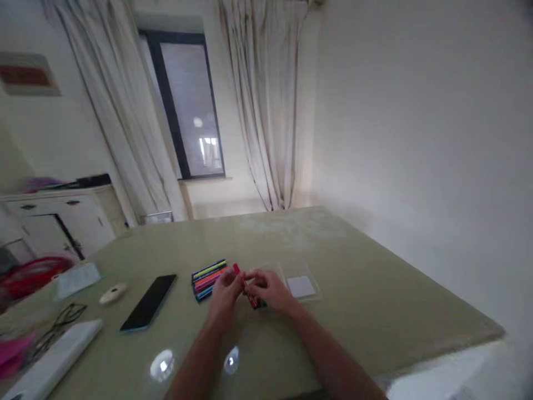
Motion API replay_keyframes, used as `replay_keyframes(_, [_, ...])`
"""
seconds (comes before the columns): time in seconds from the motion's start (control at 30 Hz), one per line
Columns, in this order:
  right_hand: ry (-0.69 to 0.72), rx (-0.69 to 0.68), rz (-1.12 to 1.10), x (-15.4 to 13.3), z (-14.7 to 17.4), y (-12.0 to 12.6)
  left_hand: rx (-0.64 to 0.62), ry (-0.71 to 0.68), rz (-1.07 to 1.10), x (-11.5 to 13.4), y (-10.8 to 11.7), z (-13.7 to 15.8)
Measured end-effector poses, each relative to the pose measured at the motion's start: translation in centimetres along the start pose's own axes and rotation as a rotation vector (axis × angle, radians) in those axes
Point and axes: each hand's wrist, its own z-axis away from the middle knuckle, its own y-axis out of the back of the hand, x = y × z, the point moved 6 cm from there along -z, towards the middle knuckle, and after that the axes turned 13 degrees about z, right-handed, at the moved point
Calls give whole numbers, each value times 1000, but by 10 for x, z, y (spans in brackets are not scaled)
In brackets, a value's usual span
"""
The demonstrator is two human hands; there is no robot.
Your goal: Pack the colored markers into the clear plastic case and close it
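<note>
The step in hand seems to be fine two-handed fingering of a red marker (236, 268), which sits up between the fingertips in front of the person, above the worktop (375, 278). The left hand (227, 290) has its fingers drawn narrow in what looks like a pinch on the marker; the right hand (266, 286) curls in close beside it, fingers bent and nearly meeting the left ones, but blur hides whether it grips too. For such a slim, smooth barrel, a light pinch by thumb and forefinger would probably serve best, one hand steadying while the other makes small adjustments, since squeezing from both sides could roll or twist it. Resting the wrists low should steady the work. Just left of the left hand, a row of coloured markers (207, 282) lies side by side; a sideways nudge from that hand could scatter it, so the left knuckles are best held clear. Red and dark pieces (254, 303) show below the fingertips, too blurred to name surely, and deserve the same care. Beyond the right hand lies a clear plastic case (315, 286) with a white card (301, 286); being thin and light, it would likely slide if the right forearm brushed it.
</note>
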Motion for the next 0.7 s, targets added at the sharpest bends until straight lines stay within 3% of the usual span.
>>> replay_keyframes(0.2, [26,36,-34,-4,-3,8,22,-23,-114,1,2,-6])
replay_keyframes(0.33, [-53,261,-15,2,-4,43,20,-113,-363,1,5,-3])
replay_keyframes(0.43, [-143,415,93,8,2,67,-187,-231,-696,-1,-13,8])
replay_keyframes(0.53, [-204,376,279,9,7,70,-434,-260,-904,-9,-30,21])
replay_keyframes(0.7, [-158,271,629,-3,12,55,-546,-217,-1058,-11,-33,26])
